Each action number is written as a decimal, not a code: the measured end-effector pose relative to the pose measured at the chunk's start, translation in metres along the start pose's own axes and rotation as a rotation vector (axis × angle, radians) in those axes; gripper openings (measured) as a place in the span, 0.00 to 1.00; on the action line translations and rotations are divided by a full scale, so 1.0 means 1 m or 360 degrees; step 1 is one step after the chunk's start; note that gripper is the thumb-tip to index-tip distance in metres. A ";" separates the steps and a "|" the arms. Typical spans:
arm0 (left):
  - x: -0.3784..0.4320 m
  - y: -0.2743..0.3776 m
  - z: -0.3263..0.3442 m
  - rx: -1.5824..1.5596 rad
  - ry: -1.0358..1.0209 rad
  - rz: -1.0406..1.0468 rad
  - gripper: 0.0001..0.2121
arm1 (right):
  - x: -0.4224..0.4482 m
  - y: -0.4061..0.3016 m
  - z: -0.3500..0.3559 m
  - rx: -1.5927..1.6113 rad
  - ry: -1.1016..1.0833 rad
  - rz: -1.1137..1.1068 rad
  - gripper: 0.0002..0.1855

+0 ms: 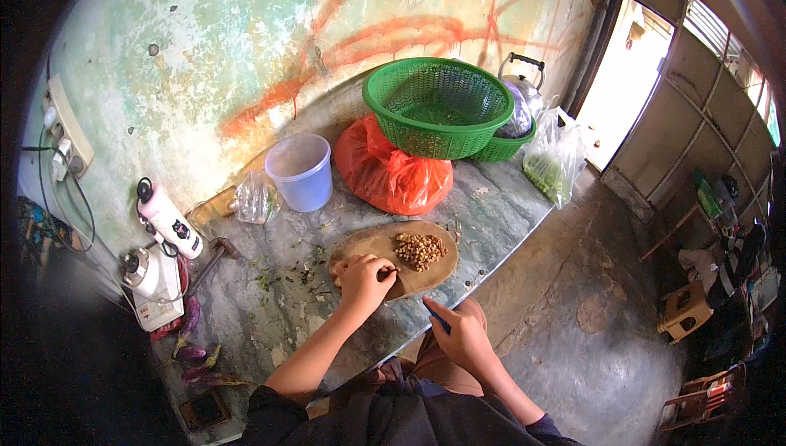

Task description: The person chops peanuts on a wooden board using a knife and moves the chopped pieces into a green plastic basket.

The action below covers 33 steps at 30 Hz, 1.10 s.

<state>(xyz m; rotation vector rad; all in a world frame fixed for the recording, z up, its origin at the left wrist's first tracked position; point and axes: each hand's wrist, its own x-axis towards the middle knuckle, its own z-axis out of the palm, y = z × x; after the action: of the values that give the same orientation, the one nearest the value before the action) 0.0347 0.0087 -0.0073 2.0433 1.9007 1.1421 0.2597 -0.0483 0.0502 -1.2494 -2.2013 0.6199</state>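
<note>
An oval wooden cutting board [424, 284] lies near the front edge of the grey marbled table. On its right half is a heap of small chopped brown pieces [421, 250]. My left hand [366, 279] rests over the left part of the board, with thumb and fingers pinched around a small dark brown piece, mostly hidden. To the right, just off the table's edge, my right hand [462, 334] grips a blue handle [437, 316], apparently a knife's; its blade cannot be made out. Green scraps [310, 268] are scattered left of the board.
Behind the board stand a red plastic bag [393, 169], a green basket [439, 108] and a lavender bucket [301, 172]. A clear bag of greens [549, 166] sits at the right corner. Leftward are a hammer [212, 265], a bottle [172, 219], a white appliance [153, 289] and purple eggplants [193, 363].
</note>
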 end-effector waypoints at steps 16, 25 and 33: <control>0.000 -0.005 0.005 -0.0092 -0.0035 -0.0132 0.05 | 0.004 0.008 0.002 0.0124 0.0069 0.0084 0.20; -0.001 -0.009 0.008 -0.0098 -0.0014 -0.0110 0.05 | -0.001 0.006 0.002 0.0152 0.0030 -0.0053 0.21; 0.000 -0.008 0.007 -0.0124 -0.0053 -0.0154 0.05 | 0.007 0.006 0.014 0.0133 -0.0056 0.0179 0.20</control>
<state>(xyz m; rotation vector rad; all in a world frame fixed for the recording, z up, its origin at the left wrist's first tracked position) 0.0329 0.0133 -0.0167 1.8962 1.8861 1.1333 0.2516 -0.0408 0.0375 -1.3352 -2.1211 0.7757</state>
